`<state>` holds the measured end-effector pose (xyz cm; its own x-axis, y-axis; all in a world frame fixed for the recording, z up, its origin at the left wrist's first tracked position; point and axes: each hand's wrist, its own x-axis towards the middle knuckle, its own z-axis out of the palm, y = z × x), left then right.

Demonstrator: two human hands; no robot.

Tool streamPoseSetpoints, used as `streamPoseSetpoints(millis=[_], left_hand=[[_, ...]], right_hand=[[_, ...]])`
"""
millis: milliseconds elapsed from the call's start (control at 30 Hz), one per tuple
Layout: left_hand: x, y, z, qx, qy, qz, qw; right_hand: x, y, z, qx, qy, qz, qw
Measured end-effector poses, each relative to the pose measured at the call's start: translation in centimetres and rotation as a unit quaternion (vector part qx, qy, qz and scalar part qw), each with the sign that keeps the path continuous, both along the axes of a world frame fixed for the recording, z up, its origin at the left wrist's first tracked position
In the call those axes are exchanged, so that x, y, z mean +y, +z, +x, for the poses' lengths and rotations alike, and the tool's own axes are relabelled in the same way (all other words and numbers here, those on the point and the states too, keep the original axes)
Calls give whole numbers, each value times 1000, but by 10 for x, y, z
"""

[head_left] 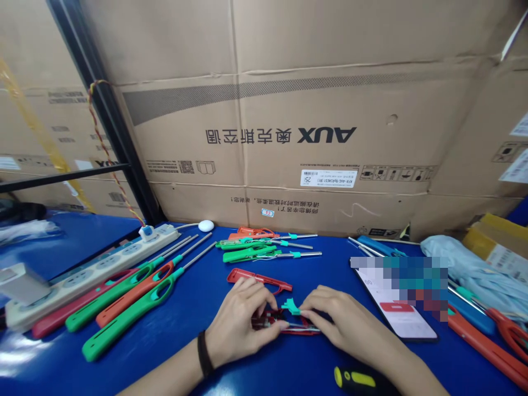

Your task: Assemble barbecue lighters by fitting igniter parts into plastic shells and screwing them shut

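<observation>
Pinching teal pc [291, 307] w/ R hand [340, 313], L hand [243, 316] gripping open red casing [297, 332], lower ctr; pc apparently unseated, red cover [256, 278] off, just above.

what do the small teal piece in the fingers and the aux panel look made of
Small teal piece: likely plastic, fairly matte, judging by even colour and notched outline. AUX panel: cardboard, dull brown, given its creases and printed lettering.

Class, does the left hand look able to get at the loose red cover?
Probably yes: the red cover lies just beyond the left hand, nothing visible between, though that hand holds the red lighter body.
</observation>
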<state>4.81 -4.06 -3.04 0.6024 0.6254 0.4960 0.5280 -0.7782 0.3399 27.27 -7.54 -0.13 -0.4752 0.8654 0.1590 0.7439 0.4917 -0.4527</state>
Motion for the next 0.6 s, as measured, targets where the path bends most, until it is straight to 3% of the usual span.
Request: streamPoseSetpoints(millis=[333,600], left_hand=[[-6,-2,4,48,-48,-39,997],[-5,-3,3,52,-84,3,995]], right_hand=[[0,-1,-3,1,-16,-4,1000],[-2,2,-6,1,-14,-8,1000]])
